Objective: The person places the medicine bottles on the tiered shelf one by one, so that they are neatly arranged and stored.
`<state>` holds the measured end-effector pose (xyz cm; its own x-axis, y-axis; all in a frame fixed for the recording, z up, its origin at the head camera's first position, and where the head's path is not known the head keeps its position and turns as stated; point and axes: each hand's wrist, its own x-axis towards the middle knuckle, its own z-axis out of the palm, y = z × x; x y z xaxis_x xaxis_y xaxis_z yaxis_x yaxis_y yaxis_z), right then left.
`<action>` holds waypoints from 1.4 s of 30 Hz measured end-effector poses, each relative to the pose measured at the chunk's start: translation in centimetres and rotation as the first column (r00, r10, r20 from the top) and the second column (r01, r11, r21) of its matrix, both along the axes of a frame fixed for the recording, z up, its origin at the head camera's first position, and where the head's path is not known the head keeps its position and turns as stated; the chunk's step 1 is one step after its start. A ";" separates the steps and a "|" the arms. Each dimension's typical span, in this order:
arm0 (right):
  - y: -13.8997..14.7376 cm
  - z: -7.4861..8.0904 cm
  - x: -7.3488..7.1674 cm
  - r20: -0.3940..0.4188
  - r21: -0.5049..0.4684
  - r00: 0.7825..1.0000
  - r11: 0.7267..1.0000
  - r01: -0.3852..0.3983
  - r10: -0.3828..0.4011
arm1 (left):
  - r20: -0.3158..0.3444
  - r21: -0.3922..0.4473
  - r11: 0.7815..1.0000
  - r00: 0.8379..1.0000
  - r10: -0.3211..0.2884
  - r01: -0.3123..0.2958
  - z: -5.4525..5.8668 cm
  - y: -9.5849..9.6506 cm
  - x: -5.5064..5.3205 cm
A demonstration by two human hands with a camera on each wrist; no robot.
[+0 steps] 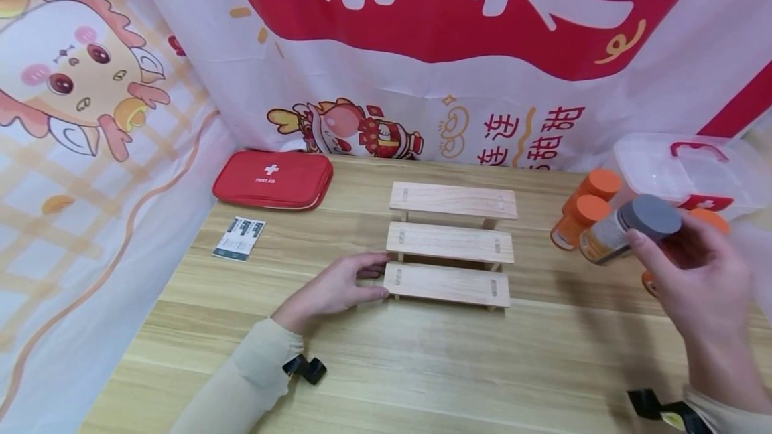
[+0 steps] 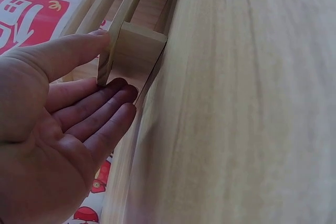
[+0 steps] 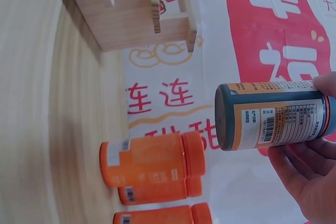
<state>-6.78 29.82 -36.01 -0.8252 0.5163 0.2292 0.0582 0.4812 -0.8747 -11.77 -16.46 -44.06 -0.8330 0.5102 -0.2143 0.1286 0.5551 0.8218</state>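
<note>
A wooden three-step rack (image 1: 447, 283) stands mid-table. My left hand (image 1: 344, 283) is at the left end of its lowest step. In the left wrist view, the left thumb (image 2: 79, 51) touches the step's end, and the other fingers extend past the board, fairly straight. My right hand (image 1: 702, 280) holds a grey-capped bottle (image 1: 603, 236) by its cap end, tilted and raised above the table. In the right wrist view, the bottle (image 3: 273, 116) shows a label with a barcode and printed table, and a dark base.
Several orange bottles (image 3: 149, 158) stand at the right, partly behind the right hand. A clear box (image 1: 651, 159) with a red handle stands behind them. A red first-aid pouch (image 1: 271, 183) and a printed blister pack or card (image 1: 239, 238) lie at the left. A printed cloth hangs behind.
</note>
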 end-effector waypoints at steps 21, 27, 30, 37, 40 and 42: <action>-3.5 2.3 -2.8 -0.085 0.037 0.980 0.983 -0.177 0.180 | 0.003 -0.022 1.000 1.000 -0.005 0.005 0.1 0.1 0.1; -4.7 2.7 -3.8 -0.100 0.030 0.962 0.967 -0.253 0.254 | -0.002 -0.038 0.999 1.000 0.001 -0.001 0.0 0.1 0.0; -5.4 2.8 -4.3 -0.123 0.024 0.947 0.955 -0.296 0.297 | -0.009 -0.045 0.999 1.000 0.004 -0.005 0.0 0.1 0.0; -6.9 2.8 -5.4 -0.161 0.045 0.914 0.928 -0.369 0.372 | -0.024 -0.049 0.999 1.000 0.000 -0.001 0.0 0.1 0.1; -7.7 2.9 -6.0 -0.162 0.053 0.905 0.919 -0.391 0.394 | -0.023 -0.046 0.999 1.000 -0.003 0.002 0.0 0.1 0.1; -8.2 2.9 -6.4 -0.159 0.057 0.897 0.911 -0.409 0.412 | -0.022 -0.046 0.999 1.000 -0.002 0.001 0.0 0.1 0.1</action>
